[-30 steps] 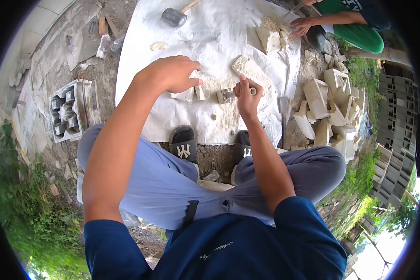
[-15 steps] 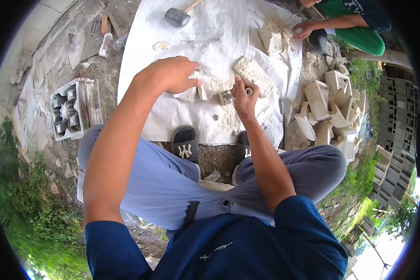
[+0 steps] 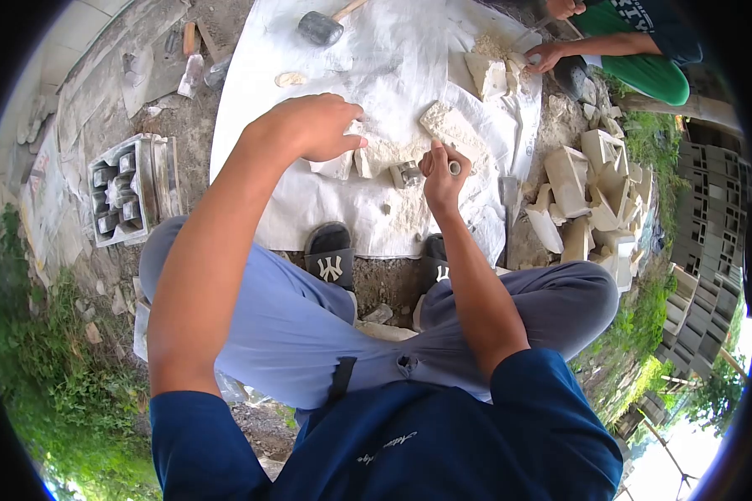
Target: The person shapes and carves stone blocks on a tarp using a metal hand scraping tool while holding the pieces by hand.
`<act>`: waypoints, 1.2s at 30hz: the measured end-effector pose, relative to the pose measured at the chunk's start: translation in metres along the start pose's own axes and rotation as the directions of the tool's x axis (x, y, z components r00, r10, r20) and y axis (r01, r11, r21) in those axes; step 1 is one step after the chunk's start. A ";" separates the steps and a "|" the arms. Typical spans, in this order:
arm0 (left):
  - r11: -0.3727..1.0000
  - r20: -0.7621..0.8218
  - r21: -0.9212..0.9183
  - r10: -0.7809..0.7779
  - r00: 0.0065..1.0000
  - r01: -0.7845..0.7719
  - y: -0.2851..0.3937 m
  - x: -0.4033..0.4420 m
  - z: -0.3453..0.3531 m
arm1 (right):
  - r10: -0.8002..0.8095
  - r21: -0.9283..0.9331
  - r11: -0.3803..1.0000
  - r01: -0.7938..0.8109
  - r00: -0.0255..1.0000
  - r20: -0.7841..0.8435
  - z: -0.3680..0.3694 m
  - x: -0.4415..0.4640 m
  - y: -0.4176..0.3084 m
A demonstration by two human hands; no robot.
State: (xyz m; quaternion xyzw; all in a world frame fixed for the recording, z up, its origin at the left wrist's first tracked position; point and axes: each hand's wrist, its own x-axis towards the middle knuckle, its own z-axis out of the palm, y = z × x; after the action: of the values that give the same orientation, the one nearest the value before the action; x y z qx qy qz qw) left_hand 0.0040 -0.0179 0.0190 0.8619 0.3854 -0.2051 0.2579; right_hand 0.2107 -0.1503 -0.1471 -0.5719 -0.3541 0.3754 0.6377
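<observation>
My right hand [image 3: 445, 177] is wrapped round the handle of a small hammer [image 3: 405, 174]. Its metal head lies against a crumbly, cream-coloured broken block [image 3: 383, 155]. On the block's left side, my left hand [image 3: 313, 127] grips it with thumb and fingers apart around its edge; the palm hides part of it. A paler chunk [image 3: 334, 166] pokes out below that hand. Just beyond my right hand rests a rough slab [image 3: 453, 127] covered in crumbs. All of this lies on a white sheet [image 3: 288, 224] in front of my sandals.
A black-headed mallet [image 3: 321, 29] lies at the sheet's far side. At upper right, another person's hand [image 3: 546, 57] works by a broken block [image 3: 486, 75]. Hollow block pieces [image 3: 570, 179] are heaped on the right. A metal mould [image 3: 125, 192] stands on the left.
My right hand has shifted slightly right and down with the hammer. The left hand has barely moved. At upper right, the other person's second hand has come into view holding a tool.
</observation>
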 end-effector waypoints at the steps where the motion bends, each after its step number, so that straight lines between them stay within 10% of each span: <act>1: 1.000 0.016 0.006 -0.018 1.000 0.018 0.001 0.001 0.000 | 0.014 0.065 0.998 -0.013 1.000 -0.012 -0.001 0.003 -0.006; 8: 1.000 0.016 -0.008 0.006 1.000 -0.006 0.008 -0.006 -0.005 | -0.013 0.038 0.999 0.014 1.000 -0.008 0.013 0.003 -0.085; 14: 1.000 0.027 -0.005 0.012 1.000 -0.012 0.007 -0.003 -0.006 | -0.133 -0.281 0.948 0.150 0.988 0.076 0.002 -0.014 0.020; 18: 0.999 0.021 0.034 -0.024 0.999 0.024 -0.001 0.003 0.008 | 0.036 -0.037 0.999 -0.036 0.999 -0.016 0.013 -0.005 -0.023; 28: 0.999 -0.049 -0.004 0.051 0.998 -0.051 0.001 0.000 0.001 | -0.006 -0.232 0.973 0.017 0.999 0.051 0.008 -0.009 0.004; 36: 1.000 0.043 0.028 -0.015 0.999 0.014 0.002 -0.004 -0.001 | -0.013 -0.009 1.000 0.013 1.000 -0.020 0.017 0.003 -0.064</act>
State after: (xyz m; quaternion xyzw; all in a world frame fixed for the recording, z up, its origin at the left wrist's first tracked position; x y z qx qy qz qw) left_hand 0.0029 -0.0203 0.0228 0.8579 0.3830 -0.2310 0.2529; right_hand 0.2014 -0.1439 -0.0814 -0.5760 -0.3529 0.3640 0.6412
